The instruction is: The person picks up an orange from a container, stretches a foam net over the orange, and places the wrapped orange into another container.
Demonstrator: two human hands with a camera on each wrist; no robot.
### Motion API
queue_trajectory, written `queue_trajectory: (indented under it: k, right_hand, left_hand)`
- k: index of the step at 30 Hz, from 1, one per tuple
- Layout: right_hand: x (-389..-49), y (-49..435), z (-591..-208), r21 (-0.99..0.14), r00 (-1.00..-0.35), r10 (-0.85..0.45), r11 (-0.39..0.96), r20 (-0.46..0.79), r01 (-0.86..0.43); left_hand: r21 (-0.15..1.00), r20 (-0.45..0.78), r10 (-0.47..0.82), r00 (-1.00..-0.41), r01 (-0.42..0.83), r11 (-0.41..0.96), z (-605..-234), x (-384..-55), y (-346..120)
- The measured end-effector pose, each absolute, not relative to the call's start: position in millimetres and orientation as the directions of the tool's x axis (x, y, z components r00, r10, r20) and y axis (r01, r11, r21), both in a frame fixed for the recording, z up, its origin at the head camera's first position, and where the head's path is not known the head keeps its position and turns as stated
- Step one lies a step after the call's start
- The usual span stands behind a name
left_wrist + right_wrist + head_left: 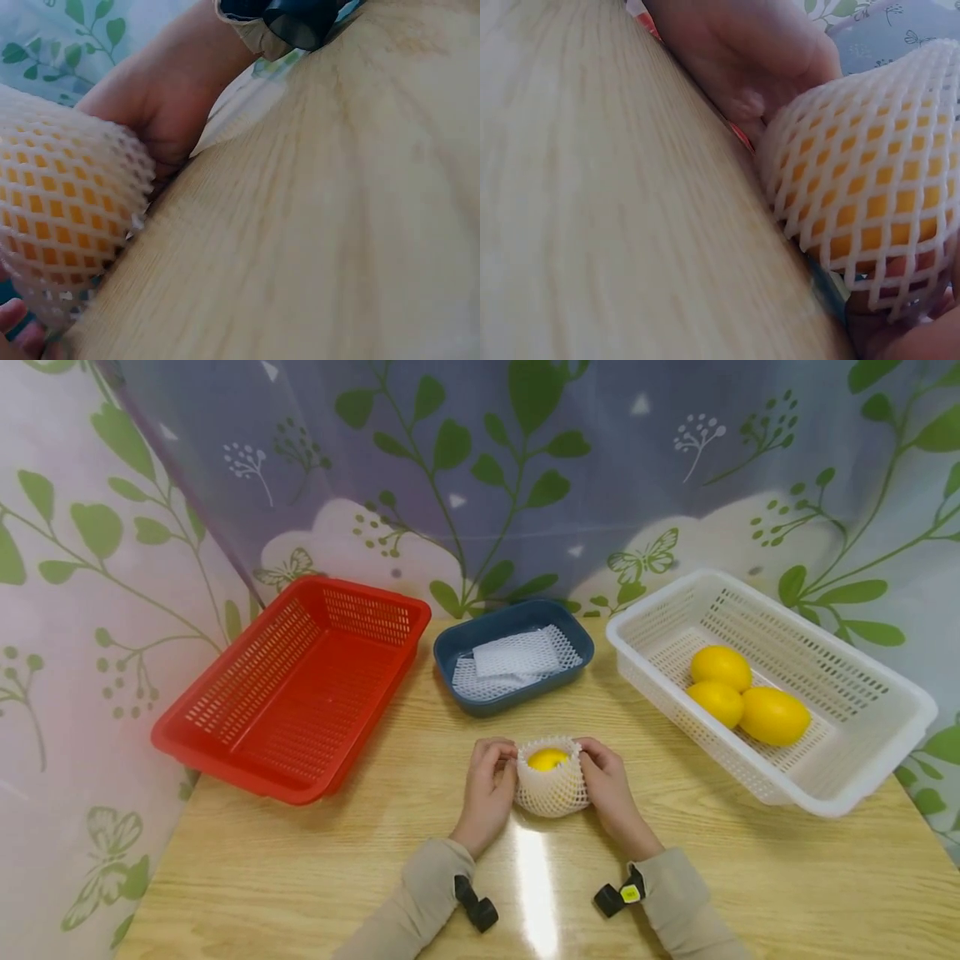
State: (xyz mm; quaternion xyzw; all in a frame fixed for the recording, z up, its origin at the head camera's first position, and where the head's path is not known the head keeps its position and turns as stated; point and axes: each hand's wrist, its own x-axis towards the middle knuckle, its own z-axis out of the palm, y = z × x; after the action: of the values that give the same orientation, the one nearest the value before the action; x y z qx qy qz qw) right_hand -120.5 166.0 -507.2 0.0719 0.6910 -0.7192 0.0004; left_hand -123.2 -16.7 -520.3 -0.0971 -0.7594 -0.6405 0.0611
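A yellow fruit sits inside a white foam net sleeve on the table, its top showing through the sleeve's open upper rim. My left hand pinches the rim on the left side, and my right hand pinches it on the right. In the left wrist view the foam mesh wraps round the fruit, with yellow showing through its holes. The right wrist view shows the mesh stretched over the fruit, with fingertips partly hidden behind its lower edge.
A red basket stands at the left. Behind the hands, a dark blue tray holds flat foam net sleeves. On the right, a white basket contains three yellow fruits. Patterned curtain closes off the back.
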Motion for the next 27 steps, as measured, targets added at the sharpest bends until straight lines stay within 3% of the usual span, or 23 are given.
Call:
queue_trajectory:
  k: [4, 8, 12, 20, 27]
  right_hand:
    - [-120, 164, -509, -0.996, -0.989, 0.121, -0.017, -0.084, 0.083]
    - [-120, 162, -509, -0.999, -0.987, 0.157, 0.014, -0.045, 0.048]
    - [-120, 160, -508, -0.999, -0.984, 0.18, 0.033, 0.01, -0.004]
    - [-117, 160, -511, -0.981, -0.98, 0.16, 0.174, 0.12, -0.091]
    - [-116, 161, -513, -0.932, -0.963, 0.151, 0.324, 0.221, -0.163]
  left_hand:
    - [0.903, 0.386, 0.071, -0.92, 0.392, 0.177, -520, -123, -16]
    - [0.819, 0.54, 0.183, -0.822, 0.563, 0.112, -517, -125, -12]
    - [0.779, 0.557, 0.334, -0.761, 0.617, 0.107, -518, -126, -9]
    - [0.835, 0.429, 0.426, -0.797, 0.529, 0.15, -518, -122, -7]
    - [0.819, 0.468, 0.397, -0.79, 0.556, 0.14, -520, -123, -5]
